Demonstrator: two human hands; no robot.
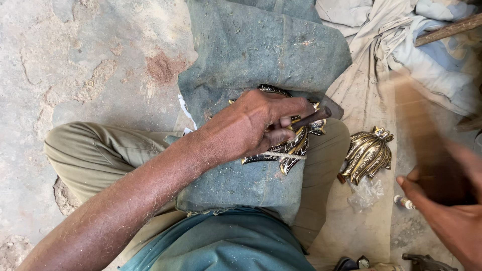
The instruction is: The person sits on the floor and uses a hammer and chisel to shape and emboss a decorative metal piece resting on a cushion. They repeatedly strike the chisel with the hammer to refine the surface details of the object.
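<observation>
Low at the frame's right edge, I grip a blurred wooden mallet (427, 145) in my right hand (452, 211). At centre my left hand (251, 125) pinches a dark chisel (309, 120) onto the black-and-gold ornament (293, 148) on the grey-green cloth (261, 55). I judge the chisel needs holding steady and the blows kept light.

We list: cloth pad (261, 55) on our lap; metal ornament (293, 145) on the pad, under our left hand (251, 125); second ornament (369, 155) right, on the floor sheet (361, 90).
</observation>
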